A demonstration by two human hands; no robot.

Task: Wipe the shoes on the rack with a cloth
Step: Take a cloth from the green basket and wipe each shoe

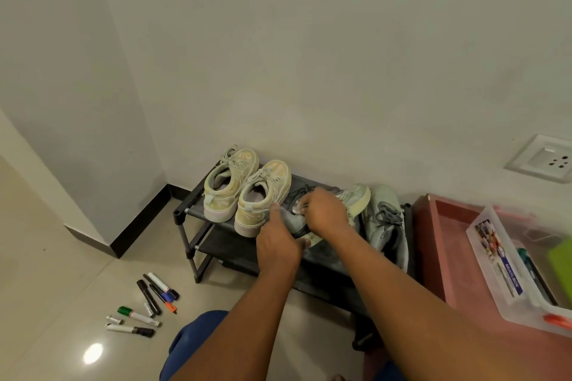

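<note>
A black two-tier shoe rack (pixel 192 212) stands against the wall. Two cream sneakers (pixel 247 192) sit side by side on the left of its top shelf. A grey-green sneaker (pixel 356 195) is tilted on its side over the middle of the rack. My left hand (pixel 278 241) grips its heel end. My right hand (pixel 325 210) presses down on its upper, closed on a small pale cloth (pixel 297 206) that mostly hides under the fingers. A second grey sneaker (pixel 387 219) with dark laces lies at the right end of the top shelf.
Several marker pens (pixel 148 303) lie scattered on the tiled floor to the left front of the rack. A reddish low table (pixel 448 241) on the right carries a clear plastic box (pixel 507 272) of items. A wall socket (pixel 548 161) sits at the right.
</note>
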